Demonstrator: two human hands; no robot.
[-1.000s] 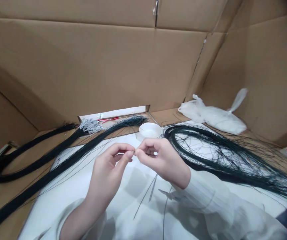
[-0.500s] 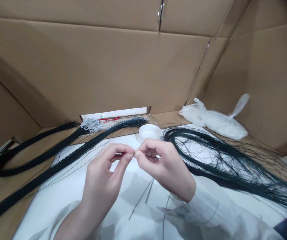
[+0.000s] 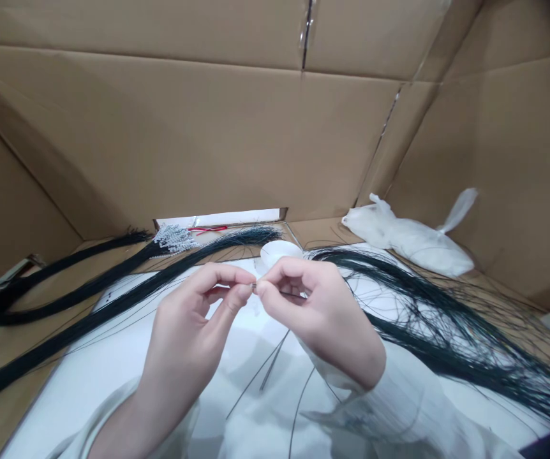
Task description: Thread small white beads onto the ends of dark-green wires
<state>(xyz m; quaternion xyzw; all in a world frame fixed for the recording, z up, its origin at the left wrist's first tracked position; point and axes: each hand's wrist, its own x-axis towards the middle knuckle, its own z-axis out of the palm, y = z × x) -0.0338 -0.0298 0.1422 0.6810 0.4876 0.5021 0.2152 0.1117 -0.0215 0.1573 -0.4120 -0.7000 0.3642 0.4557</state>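
At the near edge of the white sheet (image 3: 81, 376), both sleeves come in low, and a few loose strands (image 3: 269, 370) hang or lie below the hands; I cannot tell which.

Just above, left hand (image 3: 184, 338) and right hand (image 3: 320, 309) meet tip to tip. Between them: a tiny dark piece (image 3: 254, 287), too small to identify. Left thumb and forefinger close on its left end, the other fingers curled behind. Right thumb and forefinger pinch from the right, around a dark strand (image 3: 295, 296) which shows again within the curl of that hand.

Key relation: strand's long axis runs crosswise, roughly level, from the piece rightward through the right hand. Piece lies right of the left fingertips, left of the right ones, touching both; neither hand is nearer. The strand's visible length is on the right hand's side.

Beyond the knuckles: white bowl (image 3: 271, 252), partly hidden. Dark bundles flank it, a long one (image 3: 112, 312) leftward, a tangled one (image 3: 488, 377) rightward. Farther: white plastic bag (image 3: 428, 247), then cardboard wall (image 3: 184, 146).
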